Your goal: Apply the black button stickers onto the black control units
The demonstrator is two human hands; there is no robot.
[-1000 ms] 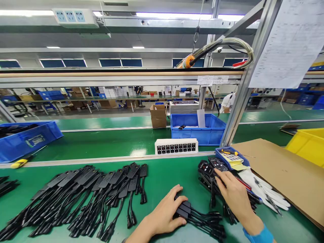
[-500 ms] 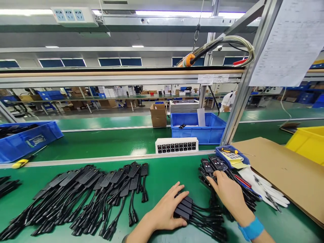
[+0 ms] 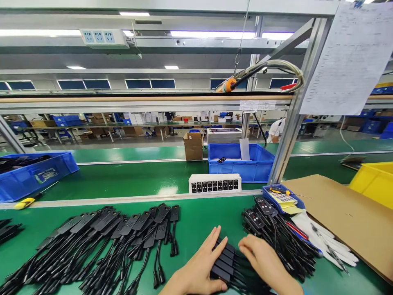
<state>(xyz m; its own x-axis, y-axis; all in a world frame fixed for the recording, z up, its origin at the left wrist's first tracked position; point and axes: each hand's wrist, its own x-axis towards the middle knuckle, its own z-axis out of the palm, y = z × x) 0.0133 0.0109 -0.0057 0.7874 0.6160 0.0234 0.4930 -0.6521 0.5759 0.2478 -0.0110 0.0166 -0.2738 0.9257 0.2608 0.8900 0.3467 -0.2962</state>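
My left hand (image 3: 201, 264) spans a row of black inline controllers (image 3: 222, 268), its thumb at the near end and its forefinger at the far end. Their cables run off to the right, partly under my right hand (image 3: 265, 262). That hand's fingers are curled together just beside the row, slightly blurred, and what they hold is hidden. Behind it lies a pile of black controllers with button faces (image 3: 265, 207), their cables spread toward the front right.
More cabled controllers (image 3: 129, 225) lie on the left of the green bench. A white holder (image 3: 215, 177) with small black panels stands behind, near a blue bin (image 3: 242, 170). At right are a small blue tray (image 3: 276, 200), white gloves (image 3: 322, 241), tweezers (image 3: 330, 250) and cardboard (image 3: 346, 209).
My right hand has moved from the button-faced pile toward me and left, to the row. The row shows more controllers than before. My left hand stays at the row; the view has tilted up slightly.
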